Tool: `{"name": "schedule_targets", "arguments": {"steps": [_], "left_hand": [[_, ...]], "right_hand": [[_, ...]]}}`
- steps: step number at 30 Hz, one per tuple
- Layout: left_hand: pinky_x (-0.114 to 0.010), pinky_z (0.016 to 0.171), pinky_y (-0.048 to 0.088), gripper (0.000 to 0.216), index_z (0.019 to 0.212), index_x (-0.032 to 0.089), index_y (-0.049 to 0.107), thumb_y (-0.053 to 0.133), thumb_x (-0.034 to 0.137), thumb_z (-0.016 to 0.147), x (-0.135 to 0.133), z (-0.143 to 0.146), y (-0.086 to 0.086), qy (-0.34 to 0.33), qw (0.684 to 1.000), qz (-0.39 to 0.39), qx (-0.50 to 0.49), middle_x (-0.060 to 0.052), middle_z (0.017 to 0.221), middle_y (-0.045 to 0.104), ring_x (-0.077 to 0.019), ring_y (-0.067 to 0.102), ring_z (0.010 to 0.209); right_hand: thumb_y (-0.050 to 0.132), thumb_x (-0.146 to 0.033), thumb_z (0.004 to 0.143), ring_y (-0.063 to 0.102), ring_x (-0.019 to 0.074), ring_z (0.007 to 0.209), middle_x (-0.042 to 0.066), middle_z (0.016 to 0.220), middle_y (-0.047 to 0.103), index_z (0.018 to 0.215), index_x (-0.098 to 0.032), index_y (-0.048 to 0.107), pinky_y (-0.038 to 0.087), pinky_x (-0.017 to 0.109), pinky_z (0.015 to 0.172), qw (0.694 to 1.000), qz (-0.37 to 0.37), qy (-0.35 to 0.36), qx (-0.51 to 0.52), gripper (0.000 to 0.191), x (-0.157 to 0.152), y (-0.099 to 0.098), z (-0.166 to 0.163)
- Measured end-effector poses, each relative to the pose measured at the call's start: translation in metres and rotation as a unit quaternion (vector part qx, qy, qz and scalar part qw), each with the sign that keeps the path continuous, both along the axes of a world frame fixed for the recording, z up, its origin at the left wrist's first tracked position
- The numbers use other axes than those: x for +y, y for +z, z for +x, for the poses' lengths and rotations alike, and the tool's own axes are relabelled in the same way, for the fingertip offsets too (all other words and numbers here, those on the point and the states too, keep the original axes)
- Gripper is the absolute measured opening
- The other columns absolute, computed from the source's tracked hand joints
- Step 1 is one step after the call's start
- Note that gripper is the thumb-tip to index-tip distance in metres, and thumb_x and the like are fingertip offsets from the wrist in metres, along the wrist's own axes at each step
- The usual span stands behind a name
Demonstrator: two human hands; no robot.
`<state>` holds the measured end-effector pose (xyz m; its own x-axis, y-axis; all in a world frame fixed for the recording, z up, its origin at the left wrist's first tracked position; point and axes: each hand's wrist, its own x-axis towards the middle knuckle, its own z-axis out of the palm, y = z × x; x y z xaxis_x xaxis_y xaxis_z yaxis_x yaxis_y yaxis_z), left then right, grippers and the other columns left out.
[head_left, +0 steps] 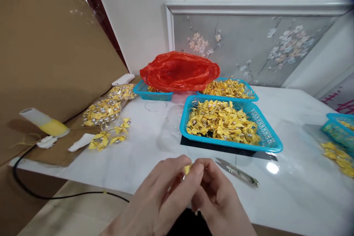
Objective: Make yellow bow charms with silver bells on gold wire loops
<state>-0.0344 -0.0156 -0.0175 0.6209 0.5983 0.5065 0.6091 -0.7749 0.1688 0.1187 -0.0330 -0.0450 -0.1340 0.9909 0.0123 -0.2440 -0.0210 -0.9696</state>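
Both hands meet at the front edge of the white table, fingertips pinched together. My left hand (pixel 163 191) is closed on a small yellow ribbon flower (pixel 187 169), of which only a bit shows between the fingers. Against it, my right hand (pixel 218 195) is closed too, its thumb and index finger at the flower's edge; whatever else lies in its fingers is hidden. Just right of the hands lie metal thread snips (pixel 238 172). Beyond them a blue basket (pixel 272 143) holds many similar yellow flowers with silvery beads.
A red plastic bag (pixel 179 72) stands at the back between two more blue baskets. Left are bagged flowers (pixel 102 112), loose flowers (pixel 110 136), a white-and-yellow tube (pixel 45 122) and a black cable (pixel 27 188). Another blue basket (pixel 339 134) is at the far right.
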Motion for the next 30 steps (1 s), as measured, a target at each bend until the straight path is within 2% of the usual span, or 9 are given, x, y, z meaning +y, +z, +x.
{"name": "schedule_targets", "arguments": {"steps": [3, 5, 8, 11, 16, 21, 23, 25, 30], "left_hand": [[-0.03, 0.093, 0.053, 0.048, 0.129, 0.028, 0.044, 0.052, 0.004, 0.088, 0.0, -0.003, -0.003, 0.102, 0.989, -0.017, -0.104, -0.008, 0.123, 0.059, -0.0217, 0.06, 0.112], [-0.024, 0.08, 0.055, 0.034, 0.116, 0.028, 0.05, 0.055, 0.009, 0.088, -0.004, -0.003, -0.003, 0.167, 0.966, -0.09, -0.179, -0.003, 0.106, 0.062, -0.0169, 0.064, 0.092], [-0.021, 0.064, 0.052, 0.014, 0.099, 0.027, 0.056, 0.061, 0.022, 0.088, -0.013, 0.001, -0.002, 0.14, 0.931, -0.25, -0.226, 0.003, 0.082, 0.063, -0.0139, 0.062, 0.069], [-0.023, 0.062, 0.048, 0.008, 0.087, 0.024, 0.06, 0.063, 0.032, 0.087, -0.02, 0.01, -0.002, 0.131, 0.887, -0.361, -0.256, 0.003, 0.073, 0.061, -0.0152, 0.06, 0.067], [-0.022, 0.055, 0.035, 0.03, 0.073, 0.02, 0.056, 0.053, 0.042, 0.093, -0.016, 0.017, -0.007, 0.118, 0.779, -0.505, -0.351, 0.005, 0.064, 0.044, -0.0123, 0.039, 0.059], [-0.023, 0.055, 0.028, 0.035, 0.073, 0.019, 0.05, 0.059, 0.05, 0.089, -0.01, 0.014, -0.017, 0.013, 0.616, -0.642, -0.456, 0.006, 0.061, 0.04, -0.0112, 0.029, 0.058], [-0.023, 0.056, 0.028, 0.036, 0.073, 0.019, 0.05, 0.062, 0.051, 0.087, -0.009, 0.014, -0.02, -0.02, 0.571, -0.66, -0.489, 0.006, 0.06, 0.041, -0.0105, 0.03, 0.057], [-0.024, 0.058, 0.03, 0.036, 0.074, 0.019, 0.051, 0.059, 0.05, 0.089, -0.008, 0.013, -0.02, -0.036, 0.576, -0.655, -0.487, 0.006, 0.061, 0.043, -0.0107, 0.034, 0.058], [-0.025, 0.063, 0.035, 0.034, 0.076, 0.02, 0.049, 0.046, 0.047, 0.097, -0.005, 0.005, -0.014, 0.011, 0.718, -0.588, -0.373, 0.003, 0.07, 0.047, -0.0131, 0.044, 0.066]], "right_hand": [[0.059, -0.047, 0.088, 0.059, 0.0109, 0.058, -0.001, 0.077, 0.065, 0.099, -0.023, 0.05, 0.051, 0.02, 0.053, 0.999, -0.019, -0.044, 0.008, 0.029, 0.0, -0.005, 0.004], [0.06, -0.045, 0.089, 0.06, 0.0113, 0.059, 0.0, 0.077, 0.067, 0.103, -0.022, 0.05, 0.052, 0.02, 0.057, 0.995, -0.008, -0.097, -0.023, 0.028, -0.003, -0.01, 0.006], [0.06, -0.038, 0.089, 0.064, 0.0121, 0.063, 0.0, 0.077, 0.07, 0.104, -0.023, 0.052, 0.053, 0.021, 0.063, 0.982, 0.035, -0.172, -0.067, 0.023, -0.008, -0.016, 0.001], [0.062, -0.028, 0.088, 0.065, 0.011, 0.067, -0.003, 0.076, 0.071, 0.105, -0.026, 0.053, 0.052, 0.018, 0.065, 0.97, 0.075, -0.22, -0.066, 0.02, -0.011, -0.021, -0.007], [0.068, -0.029, 0.084, 0.061, 0.0107, 0.061, -0.004, 0.068, 0.066, 0.102, -0.026, 0.058, 0.05, 0.019, 0.062, 0.977, 0.069, -0.199, -0.037, 0.021, -0.011, -0.019, -0.005], [0.072, -0.045, 0.08, 0.059, 0.0128, 0.058, -0.002, 0.066, 0.061, 0.094, -0.022, 0.059, 0.05, 0.022, 0.056, 0.993, -0.02, -0.116, 0.024, 0.03, -0.008, -0.008, 0.007], [0.074, -0.047, 0.078, 0.059, 0.0129, 0.06, -0.002, 0.067, 0.06, 0.095, -0.022, 0.057, 0.051, 0.023, 0.058, 0.994, -0.039, -0.095, 0.044, 0.034, -0.006, -0.004, 0.01], [0.075, -0.049, 0.077, 0.059, 0.0128, 0.059, -0.003, 0.068, 0.06, 0.103, -0.023, 0.056, 0.051, 0.025, 0.058, 0.994, -0.055, -0.065, 0.067, 0.042, -0.006, 0.0, 0.011], [0.072, -0.058, 0.076, 0.06, 0.0137, 0.058, 0.0, 0.077, 0.062, 0.122, -0.024, 0.048, 0.051, 0.027, 0.053, 0.989, -0.086, 0.012, 0.12, 0.062, -0.005, 0.007, 0.014]]}}
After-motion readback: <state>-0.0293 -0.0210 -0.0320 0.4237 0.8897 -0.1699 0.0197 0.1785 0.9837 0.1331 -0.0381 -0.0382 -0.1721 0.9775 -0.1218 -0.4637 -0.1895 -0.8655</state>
